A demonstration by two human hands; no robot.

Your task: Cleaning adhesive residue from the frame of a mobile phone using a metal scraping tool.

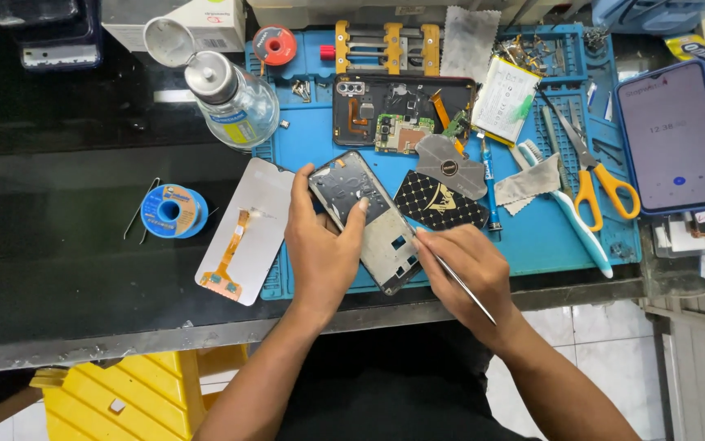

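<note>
Bright, even light; sharp focus.

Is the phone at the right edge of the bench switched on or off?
On. The phone lies face up in a blue case, its screen lit pale with text showing.

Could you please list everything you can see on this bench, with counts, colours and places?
phone frame: 1, grey-black, on the mat's front edge, under both hands
mat: 1, blue, mid bench
screen panel: 1, white with an orange flex, left of the frame
open phone: 1, black, rear of mat
battery: 1, white, right of the open phone
bottle: 1, clear, rear left
solder spool: 1, blue, far left
scissors: 1, yellow-handled, right of mat
toothbrush: 1, white-teal, beside the scissors
lit phone: 1, blue-cased, far right
left hand: grips the frame
right hand: holds tweezers, tip at the frame
</note>
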